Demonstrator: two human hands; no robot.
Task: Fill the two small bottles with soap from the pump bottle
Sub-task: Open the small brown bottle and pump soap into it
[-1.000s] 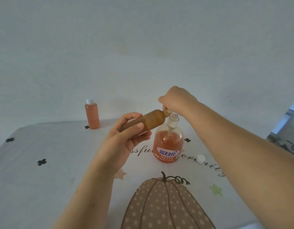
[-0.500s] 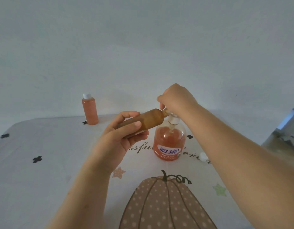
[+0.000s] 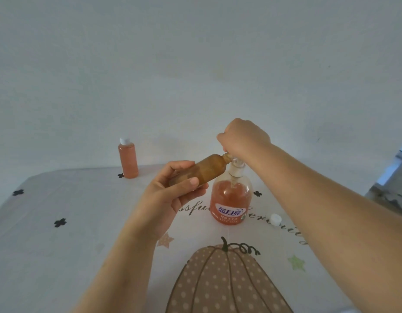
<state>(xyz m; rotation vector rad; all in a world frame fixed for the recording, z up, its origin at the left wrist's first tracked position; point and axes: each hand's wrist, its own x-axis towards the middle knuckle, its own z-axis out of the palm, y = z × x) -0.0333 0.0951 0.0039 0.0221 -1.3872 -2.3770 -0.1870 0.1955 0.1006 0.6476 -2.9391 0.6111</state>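
Tilted brown bottle (image 3: 202, 171) gripped in left hand (image 3: 170, 195), neck at the spout, right hand (image 3: 243, 137) curled over head of pump bottle (image 3: 230, 199) half full of orange soap, capped full bottle (image 3: 127, 161) standing far left, white cap (image 3: 275, 219) lying on tablecloth (image 3: 71, 256)
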